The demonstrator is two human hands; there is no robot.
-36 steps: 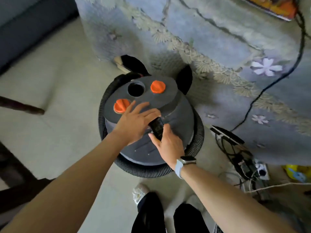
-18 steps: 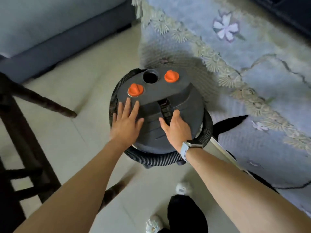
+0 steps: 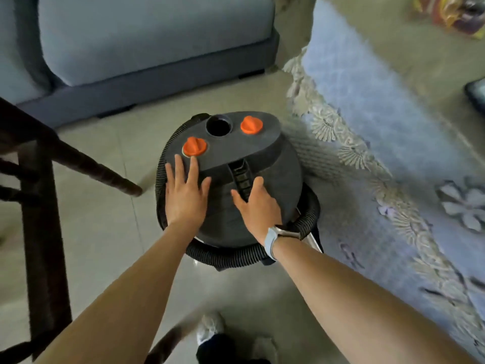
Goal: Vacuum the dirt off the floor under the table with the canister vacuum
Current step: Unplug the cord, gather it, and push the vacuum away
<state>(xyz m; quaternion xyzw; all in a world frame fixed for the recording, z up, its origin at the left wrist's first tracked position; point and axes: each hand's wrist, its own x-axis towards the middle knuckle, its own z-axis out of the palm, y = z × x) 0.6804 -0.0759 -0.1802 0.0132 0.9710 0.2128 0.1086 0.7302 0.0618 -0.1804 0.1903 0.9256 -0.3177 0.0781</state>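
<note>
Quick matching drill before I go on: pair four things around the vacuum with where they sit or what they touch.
Things:
1. left hand
2. right hand
3. hose
4. sofa

Places:
A. coiled around the vacuum's base
B. flat on the lid, fingertips by an orange knob
C. beyond the vacuum, at the top of the view
D. on the lid beside the black latch

Pairs: 1-B, 2-D, 3-A, 4-C

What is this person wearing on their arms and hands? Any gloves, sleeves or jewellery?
No gloves and no sleeves in view: both forearms are bare. The left hand has nothing on it that shows. The right hand has a smartwatch at the wrist, with a pale blue strap. No rings can be made out.
</note>
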